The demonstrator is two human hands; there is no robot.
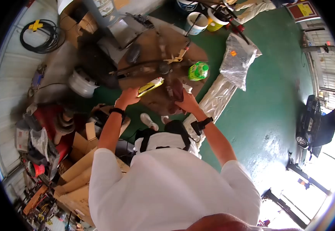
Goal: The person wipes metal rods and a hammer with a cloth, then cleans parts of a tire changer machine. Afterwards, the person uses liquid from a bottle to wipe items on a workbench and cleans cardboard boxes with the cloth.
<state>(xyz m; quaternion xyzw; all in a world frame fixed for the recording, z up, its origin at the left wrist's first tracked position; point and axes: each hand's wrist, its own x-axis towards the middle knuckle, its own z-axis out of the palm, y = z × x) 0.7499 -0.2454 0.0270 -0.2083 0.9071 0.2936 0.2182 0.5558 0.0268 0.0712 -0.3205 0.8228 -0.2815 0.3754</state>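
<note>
My left hand (128,97) is closed around the lower end of a slim yellow-and-white tube (151,87), which points up and to the right over a round brown tabletop (144,46). My right hand (188,103) is closed at the table's near edge, on a dark red-brown piece (178,93) whose kind I cannot make out. A small white thing (187,88) shows beside its fingers. Further back on the table stands a green bottle (198,71) with a green cap. A caulking gun (177,57) with a tan handle lies across the tabletop.
Foil-like wrapped bundles (235,61) lie on the green floor to the right. Buckets (196,23) stand behind the table. On the left are a wheel rim (82,82), cardboard boxes (77,169) and a coiled black cable (40,37). A dark car (310,121) stands far right.
</note>
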